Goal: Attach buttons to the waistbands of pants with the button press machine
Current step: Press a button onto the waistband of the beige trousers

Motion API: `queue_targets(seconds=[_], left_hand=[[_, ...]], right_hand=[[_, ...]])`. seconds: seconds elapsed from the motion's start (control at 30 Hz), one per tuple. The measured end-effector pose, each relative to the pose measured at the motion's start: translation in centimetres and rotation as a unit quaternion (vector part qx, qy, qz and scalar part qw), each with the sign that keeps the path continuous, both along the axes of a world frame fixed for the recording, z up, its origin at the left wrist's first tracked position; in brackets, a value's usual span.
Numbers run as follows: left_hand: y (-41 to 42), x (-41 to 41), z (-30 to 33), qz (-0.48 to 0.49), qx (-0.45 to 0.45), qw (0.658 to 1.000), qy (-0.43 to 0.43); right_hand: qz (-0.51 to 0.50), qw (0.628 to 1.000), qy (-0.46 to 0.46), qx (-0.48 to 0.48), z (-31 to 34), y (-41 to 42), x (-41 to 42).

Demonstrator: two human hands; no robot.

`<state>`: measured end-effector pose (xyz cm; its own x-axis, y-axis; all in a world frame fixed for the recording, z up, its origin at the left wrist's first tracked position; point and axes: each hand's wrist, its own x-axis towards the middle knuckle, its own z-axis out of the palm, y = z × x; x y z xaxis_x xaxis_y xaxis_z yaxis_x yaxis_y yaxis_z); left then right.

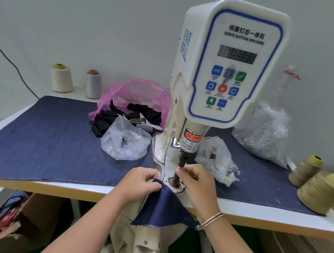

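Note:
A white servo button press machine [228, 61] stands at the table's middle, its dark punch rod [179, 172] pointing down at the round die [176, 187]. My left hand [141, 184] pinches the corner of a navy fabric piece [163, 208] at the left edge of the die. My right hand [197, 184] pinches something small at the rod just above the die; what it holds is hidden by the fingers. Beige pants [140, 247] with a button hang below the table edge, under the fabric.
A denim mat [50, 136] covers the table. Clear bags of buttons lie left [125, 140] and right [218, 156] of the machine. A pink bag [137, 97] with dark cloth sits behind. Thread cones [320, 191] stand right and back left [61, 78]. Cardboard boxes [21, 223] sit underneath.

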<state>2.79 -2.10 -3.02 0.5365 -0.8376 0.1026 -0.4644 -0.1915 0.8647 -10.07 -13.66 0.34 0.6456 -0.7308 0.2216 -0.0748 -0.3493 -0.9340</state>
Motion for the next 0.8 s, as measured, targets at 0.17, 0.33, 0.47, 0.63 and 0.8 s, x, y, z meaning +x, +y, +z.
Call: queue_targets(seconds=[0.17, 0.33, 0.47, 0.63, 0.8], left_hand=[[0.0, 0.1, 0.1, -0.002, -0.001, 1.000, 0.007], [0.0, 0.1, -0.1, -0.002, -0.008, 1.000, 0.012], [0.0, 0.0, 0.1, 0.001, -0.004, 1.000, 0.019], [0.2, 0.0, 0.7, -0.027, 0.002, 0.998, 0.063], [1.2, 0.1, 3.7, -0.145, 0.033, 0.973, 0.177]], right_hand=[[0.005, 1.000, 0.020, 0.018, -0.2, -0.4, 0.1], [0.010, 0.999, 0.024, -0.030, 0.2, -0.6, -0.3], [0.032, 0.993, 0.036, -0.110, 0.2, -0.9, -0.6], [0.038, 0.991, 0.014, -0.129, -0.4, -0.9, -1.3], [0.063, 0.992, -0.008, -0.107, -1.6, 0.0, -3.4]])
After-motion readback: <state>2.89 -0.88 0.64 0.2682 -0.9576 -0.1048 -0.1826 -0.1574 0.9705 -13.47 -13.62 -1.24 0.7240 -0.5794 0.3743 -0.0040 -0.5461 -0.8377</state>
